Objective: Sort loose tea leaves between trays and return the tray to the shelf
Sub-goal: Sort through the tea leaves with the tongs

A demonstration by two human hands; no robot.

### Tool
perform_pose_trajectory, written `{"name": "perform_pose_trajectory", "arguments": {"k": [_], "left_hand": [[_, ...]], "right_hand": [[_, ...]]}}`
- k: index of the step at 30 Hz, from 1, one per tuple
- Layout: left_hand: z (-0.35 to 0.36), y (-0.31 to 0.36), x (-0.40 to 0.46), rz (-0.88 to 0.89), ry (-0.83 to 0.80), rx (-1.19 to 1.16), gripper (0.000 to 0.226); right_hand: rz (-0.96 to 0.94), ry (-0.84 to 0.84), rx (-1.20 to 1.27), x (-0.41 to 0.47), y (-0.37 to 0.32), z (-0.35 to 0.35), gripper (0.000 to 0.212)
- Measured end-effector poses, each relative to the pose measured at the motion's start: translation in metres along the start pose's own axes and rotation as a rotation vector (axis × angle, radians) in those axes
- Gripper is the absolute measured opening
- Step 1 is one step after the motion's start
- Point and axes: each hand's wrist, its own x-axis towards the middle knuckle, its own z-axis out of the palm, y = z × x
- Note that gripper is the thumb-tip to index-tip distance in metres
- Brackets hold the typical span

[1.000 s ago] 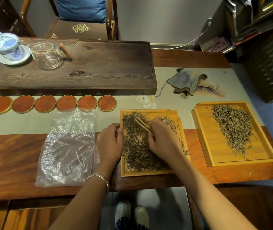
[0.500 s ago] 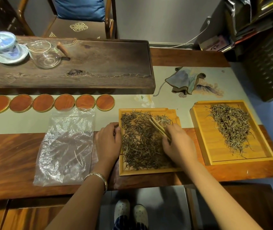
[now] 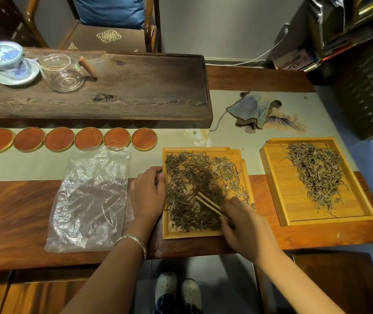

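Wooden table (image 3: 11, 211), two trays near its front edge. Left hand (image 3: 148, 193) grips the near tray's (image 3: 203, 234) left rim; right hand (image 3: 244, 227) pinches chopsticks (image 3: 208, 203), tips in the tea leaves (image 3: 187, 189).

near tray (image 3: 235, 152): light bamboo, flat on the table edge, long side running away from the person
near leaves (image 3: 187, 196): dark, thin, spread loose over most of the tray floor, sparser at far right
far tray (image 3: 273, 184): same bamboo, larger, to the right, turned slightly, apart from near tray
far leaves (image 3: 316, 173): paler grey-green, one long heap from far end tapering toward near right corner; left side of floor bare
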Motion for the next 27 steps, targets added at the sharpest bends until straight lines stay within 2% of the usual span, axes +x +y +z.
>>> {"name": "perform_pose_trajectory", "arguments": {"k": [3, 7, 11, 18, 27], "left_hand": [[0.000, 0.000, 0.000, -0.002, 0.001, -0.001, 0.020], [0.001, -0.001, 0.001, -0.009, -0.003, 0.002, 0.022], [0.001, 0.000, 0.001, -0.006, -0.002, 0.005, 0.022], [0.002, -0.002, 0.000, -0.007, 0.001, 0.005, 0.021], [0.003, -0.004, 0.001, 0.002, 0.002, 0.005, 0.021]], "right_hand": [[0.025, 0.043, -0.004, 0.001, 0.003, -0.004, 0.008], [-0.064, -0.029, -0.004, -0.004, -0.006, 0.001, 0.007], [0.041, 0.014, 0.028, -0.003, 0.003, -0.001, 0.009], [-0.147, -0.040, 0.061, -0.003, -0.025, 0.012, 0.008], [-0.127, -0.040, 0.072, -0.011, -0.024, 0.018, 0.008]]}}
